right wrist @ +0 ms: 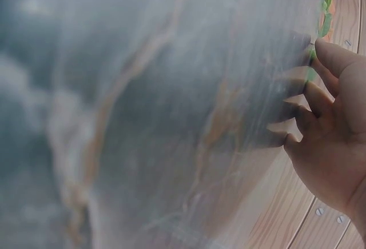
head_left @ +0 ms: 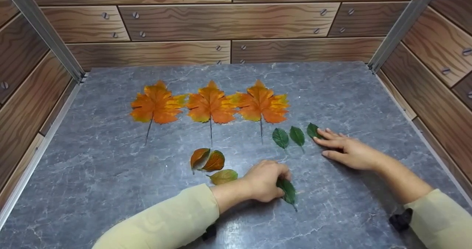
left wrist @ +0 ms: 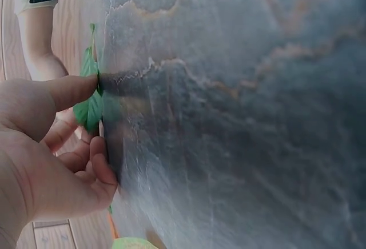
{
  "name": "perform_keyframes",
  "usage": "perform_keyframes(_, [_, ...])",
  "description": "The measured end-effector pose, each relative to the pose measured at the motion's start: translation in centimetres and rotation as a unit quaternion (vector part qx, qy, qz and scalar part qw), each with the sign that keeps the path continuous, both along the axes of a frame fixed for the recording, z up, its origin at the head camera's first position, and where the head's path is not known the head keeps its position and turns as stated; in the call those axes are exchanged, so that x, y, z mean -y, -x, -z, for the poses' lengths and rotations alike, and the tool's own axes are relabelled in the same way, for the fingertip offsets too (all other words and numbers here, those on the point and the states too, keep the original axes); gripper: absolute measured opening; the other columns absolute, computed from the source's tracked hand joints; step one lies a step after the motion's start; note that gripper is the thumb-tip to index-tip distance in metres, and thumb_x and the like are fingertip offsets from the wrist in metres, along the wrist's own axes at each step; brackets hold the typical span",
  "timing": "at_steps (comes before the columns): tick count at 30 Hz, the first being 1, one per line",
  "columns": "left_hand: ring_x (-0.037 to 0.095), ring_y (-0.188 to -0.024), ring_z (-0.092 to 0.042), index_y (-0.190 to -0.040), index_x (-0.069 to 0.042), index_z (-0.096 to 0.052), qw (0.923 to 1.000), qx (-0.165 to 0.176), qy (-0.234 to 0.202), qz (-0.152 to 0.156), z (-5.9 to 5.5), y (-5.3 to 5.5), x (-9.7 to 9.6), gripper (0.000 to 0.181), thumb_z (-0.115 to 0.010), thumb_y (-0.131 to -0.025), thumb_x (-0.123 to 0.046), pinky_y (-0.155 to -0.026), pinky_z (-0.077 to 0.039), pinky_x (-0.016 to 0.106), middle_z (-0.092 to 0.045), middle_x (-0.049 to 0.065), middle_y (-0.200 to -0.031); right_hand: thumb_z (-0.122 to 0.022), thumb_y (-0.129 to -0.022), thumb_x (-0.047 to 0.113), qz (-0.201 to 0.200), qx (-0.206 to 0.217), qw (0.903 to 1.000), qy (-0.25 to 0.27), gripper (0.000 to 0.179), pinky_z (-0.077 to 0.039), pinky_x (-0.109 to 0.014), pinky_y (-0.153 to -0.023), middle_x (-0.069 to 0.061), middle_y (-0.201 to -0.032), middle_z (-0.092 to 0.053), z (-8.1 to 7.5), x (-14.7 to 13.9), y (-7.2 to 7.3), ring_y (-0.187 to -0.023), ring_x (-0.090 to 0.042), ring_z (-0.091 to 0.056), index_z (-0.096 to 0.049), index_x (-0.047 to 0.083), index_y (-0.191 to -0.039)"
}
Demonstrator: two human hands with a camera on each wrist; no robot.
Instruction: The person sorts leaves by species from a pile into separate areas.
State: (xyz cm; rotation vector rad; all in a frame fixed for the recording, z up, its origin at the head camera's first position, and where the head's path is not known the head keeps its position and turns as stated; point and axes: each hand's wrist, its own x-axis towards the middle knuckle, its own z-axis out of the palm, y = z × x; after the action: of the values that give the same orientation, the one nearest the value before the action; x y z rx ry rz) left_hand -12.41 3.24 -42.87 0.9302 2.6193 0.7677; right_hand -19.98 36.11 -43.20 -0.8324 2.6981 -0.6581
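Observation:
My left hand (head_left: pixel 266 180) is low over the table, pinching a dark green leaf (head_left: pixel 289 193) between thumb and fingers. In the left wrist view the thumb lies over that leaf (left wrist: pixel 88 109), with the other fingers curled by its tip. Farther right, my right hand (head_left: pixel 352 153) rests flat with fingers spread, its fingertips on another green leaf (head_left: pixel 312 130). Two more green leaves, one in the middle (head_left: pixel 297 135) and one at the left (head_left: pixel 280 137), lie beside it in a row. The right wrist view shows the right hand (right wrist: pixel 334 112) with fingertips down at the tabletop.
Three orange maple leaves, left (head_left: pixel 156 103), middle (head_left: pixel 210 103) and right (head_left: pixel 261 103), form a row at the back, stems toward me. Nearer lie two overlapping brownish leaves (head_left: pixel 215 161) and a yellow-green leaf (head_left: pixel 223 176) by my left wrist. Wood-patterned walls (head_left: pixel 228 22) enclose the grey marbled table (head_left: pixel 110 182).

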Motion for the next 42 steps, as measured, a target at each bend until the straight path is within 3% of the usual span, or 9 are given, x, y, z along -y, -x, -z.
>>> perform_keyframes(6, [0.008, -0.095, -0.064, -0.095, -0.019, -0.078, 0.9996, 0.013, -0.026, 0.007, -0.1, 0.2, 0.1, 0.010, -0.078, -0.091, -0.009, -0.090, -0.051, 0.025, -0.072, -0.010, -0.092, -0.063, -0.109, 0.033, 0.004, 0.002, 1.0000, -0.002, 0.051, -0.013, -0.073, -0.121, -0.014, -0.171, -0.031, 0.1, -0.1, 0.0, -0.156, -0.049, -0.023, -0.055, 0.016, -0.156])
perform_keyframes(10, [0.008, -0.090, -0.062, -0.096, -0.016, -0.078, 0.9973, 0.053, -0.051, 0.000, -0.5, 0.4, 0.3, 0.010, -0.072, -0.096, -0.008, -0.086, -0.051, 0.024, -0.071, -0.009, -0.091, -0.063, -0.109, 0.032, 0.003, 0.002, 1.0000, -0.001, 0.051, -0.014, -0.073, -0.121, -0.014, -0.171, -0.032, 0.1, 0.0, 0.0, -0.156, -0.049, -0.023, -0.055, 0.016, -0.156])
perform_keyframes(20, [0.004, -0.065, -0.053, -0.080, -0.014, -0.067, 0.9833, 0.120, -0.136, -0.017, -2.1, 1.9, 1.4, 0.017, -0.076, -0.088, -0.002, -0.065, -0.045, 0.020, -0.059, -0.010, -0.070, -0.062, -0.109, 0.032, -0.004, 0.003, 1.0000, -0.002, 0.051, -0.015, -0.072, -0.121, -0.015, -0.171, -0.031, 0.0, 0.1, 0.0, -0.156, -0.048, -0.023, -0.054, 0.013, -0.156])
perform_keyframes(24, [0.005, -0.061, -0.053, -0.087, -0.013, -0.070, 0.9793, 0.115, -0.163, -0.034, -2.8, 2.7, 1.8, 0.014, -0.075, -0.088, 0.000, -0.064, -0.045, 0.021, -0.060, -0.008, -0.068, -0.062, -0.109, 0.032, -0.001, 0.004, 1.0000, -0.003, 0.051, -0.014, -0.072, -0.121, -0.015, -0.171, -0.031, -0.1, 0.1, 0.0, -0.156, -0.048, -0.023, -0.054, 0.014, -0.157])
perform_keyframes(27, [0.007, -0.068, -0.057, -0.098, -0.012, -0.076, 0.9802, 0.096, -0.167, -0.047, -3.3, 3.5, 2.1, 0.013, -0.072, -0.090, -0.002, -0.068, -0.049, 0.022, -0.068, -0.005, -0.081, -0.062, -0.109, 0.033, 0.001, 0.005, 1.0000, -0.004, 0.052, -0.013, -0.072, -0.122, -0.014, -0.171, -0.030, -0.1, 0.1, 0.0, -0.156, -0.048, -0.022, -0.054, 0.015, -0.157])
perform_keyframes(29, [0.007, -0.073, -0.058, -0.112, -0.010, -0.076, 0.9803, 0.089, -0.166, -0.058, -3.7, 4.1, 2.4, 0.022, -0.069, -0.092, -0.004, -0.071, -0.050, 0.024, -0.071, -0.004, -0.095, -0.062, -0.109, 0.034, 0.002, 0.005, 1.0000, -0.004, 0.052, -0.013, -0.072, -0.122, -0.014, -0.171, -0.030, -0.1, 0.1, -0.1, -0.156, -0.048, -0.022, -0.054, 0.015, -0.157])
perform_keyframes(34, [0.009, -0.058, -0.044, -0.144, -0.015, -0.060, 0.9767, 0.102, -0.163, -0.095, -4.1, 5.9, 3.3, 0.050, -0.062, -0.096, -0.004, -0.060, -0.043, 0.026, -0.062, -0.001, -0.088, -0.062, -0.109, 0.034, 0.005, 0.006, 1.0000, -0.004, 0.052, -0.013, -0.072, -0.122, -0.013, -0.171, -0.030, 0.0, 0.0, -0.1, -0.157, -0.048, -0.021, -0.054, 0.016, -0.157])
perform_keyframes(38, [0.012, -0.056, -0.040, -0.136, -0.016, -0.062, 0.9756, 0.094, -0.160, -0.117, -4.0, 7.3, 4.0, 0.039, -0.064, -0.100, -0.002, -0.058, -0.039, 0.028, -0.053, 0.001, -0.077, -0.062, -0.109, 0.034, 0.005, 0.005, 1.0000, -0.004, 0.052, -0.012, -0.071, -0.122, -0.013, -0.171, -0.030, 0.0, 0.0, -0.1, -0.157, -0.048, -0.021, -0.054, 0.016, -0.157])
perform_keyframes(42, [0.013, -0.067, -0.053, -0.116, -0.010, -0.071, 0.9765, 0.085, -0.152, -0.126, -3.6, 8.3, 4.4, 0.013, -0.069, -0.104, -0.008, -0.062, -0.045, 0.028, -0.062, 0.002, -0.079, -0.062, -0.109, 0.034, 0.003, 0.005, 1.0000, -0.005, 0.052, -0.012, -0.072, -0.122, -0.013, -0.171, -0.030, 0.0, 0.0, -0.1, -0.157, -0.048, -0.021, -0.054, 0.016, -0.157])
